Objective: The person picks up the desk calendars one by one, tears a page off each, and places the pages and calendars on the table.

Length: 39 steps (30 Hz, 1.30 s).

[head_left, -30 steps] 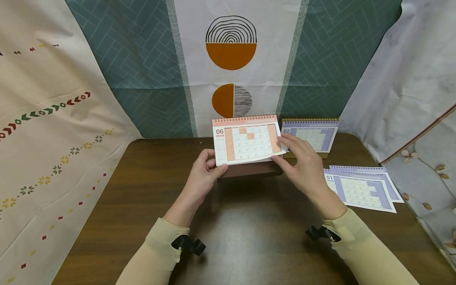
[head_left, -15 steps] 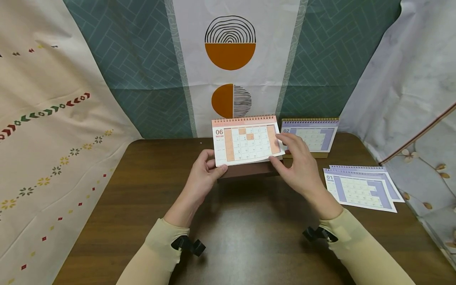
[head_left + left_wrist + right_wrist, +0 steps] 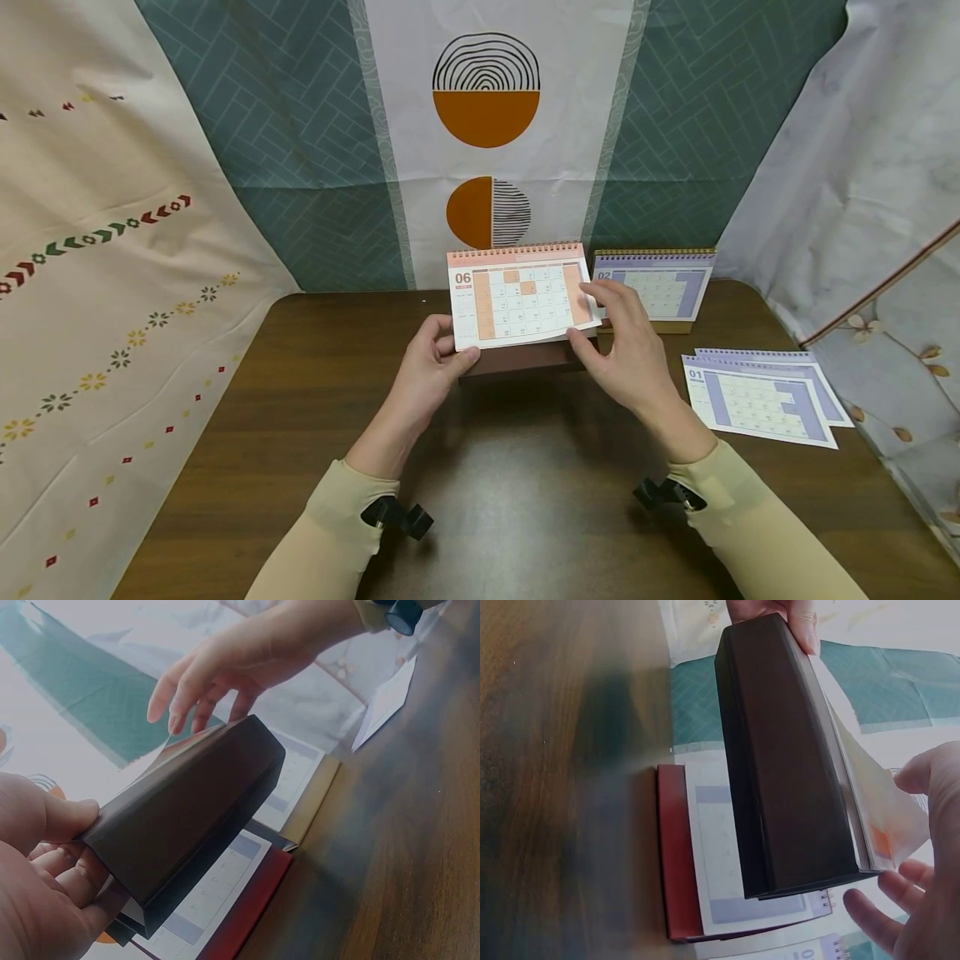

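Note:
My left hand [image 3: 427,367] grips the left side of a desk calendar [image 3: 525,300] with an orange-trimmed 06 page, thumb on its front lower corner. The calendar has a dark brown folded stand [image 3: 187,810] and a spiral binding along its top. At the calendar's right edge my right hand [image 3: 630,358] is held with fingers spread, thumb and fingertips beside the page corner. In the right wrist view the front page [image 3: 889,817] stands away from the stand, its free corner close to the right hand's thumb and fingers.
Behind on the right stands a purple desk calendar [image 3: 660,287] showing 02. Two loose purple calendar sheets [image 3: 757,400], the upper marked 01, lie on the brown table [image 3: 300,467]. A red-based calendar [image 3: 675,855] stands behind the held one. Curtains [image 3: 300,125] enclose the table.
My right hand has shifted slightly left along the calendar's right edge, its thumb moving in from the lower corner. The left hand and the calendar stay in place.

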Motion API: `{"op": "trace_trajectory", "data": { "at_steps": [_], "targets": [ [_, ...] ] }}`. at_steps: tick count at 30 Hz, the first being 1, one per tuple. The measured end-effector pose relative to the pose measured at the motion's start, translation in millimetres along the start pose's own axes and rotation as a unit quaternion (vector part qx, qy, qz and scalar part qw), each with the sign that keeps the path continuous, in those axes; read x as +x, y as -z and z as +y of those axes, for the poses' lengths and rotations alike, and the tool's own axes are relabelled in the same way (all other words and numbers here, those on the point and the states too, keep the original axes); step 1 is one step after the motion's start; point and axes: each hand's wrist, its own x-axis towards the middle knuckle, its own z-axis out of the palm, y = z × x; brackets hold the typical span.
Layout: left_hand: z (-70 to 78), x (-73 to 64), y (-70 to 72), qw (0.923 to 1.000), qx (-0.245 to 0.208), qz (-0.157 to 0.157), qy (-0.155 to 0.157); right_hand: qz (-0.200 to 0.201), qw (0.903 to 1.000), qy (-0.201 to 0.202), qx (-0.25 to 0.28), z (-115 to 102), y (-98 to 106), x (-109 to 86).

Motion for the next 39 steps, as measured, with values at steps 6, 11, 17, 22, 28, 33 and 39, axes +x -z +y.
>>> {"op": "trace_trajectory", "data": {
  "at_steps": [6, 11, 17, 22, 28, 33, 39],
  "targets": [
    [0.2, -0.1, 0.2, 1.0, -0.001, 0.0, 0.004, 0.006, 0.9999, -0.001, 0.012, 0, -2, -0.3],
    [1.0, -0.3, 0.1, 1.0, -0.001, -0.001, 0.002, 0.024, 0.9993, 0.001, 0.027, 0, -4, -0.3],
    [1.4, -0.6, 0.1, 1.0, -0.001, -0.002, 0.002, 0.061, 0.9957, -0.012, 0.069, 0, -6, 0.6],
    [1.3, -1.1, -0.2, 1.0, -0.001, -0.005, 0.003, 0.095, 0.9891, -0.014, 0.112, -3, -8, 1.7],
    [1.6, -2.0, -1.9, 0.9999, -0.004, -0.011, 0.005, 0.123, 0.9839, 0.018, 0.128, -6, -11, 2.9],
    [0.7, -2.0, -2.5, 0.9999, -0.005, -0.011, 0.005, 0.129, 0.9822, 0.044, 0.129, -6, -13, 5.4],
    [-0.4, -2.0, -2.3, 0.9999, -0.005, -0.014, 0.001, 0.125, 0.9794, 0.054, 0.149, -8, -14, 5.6]
  ]
}}
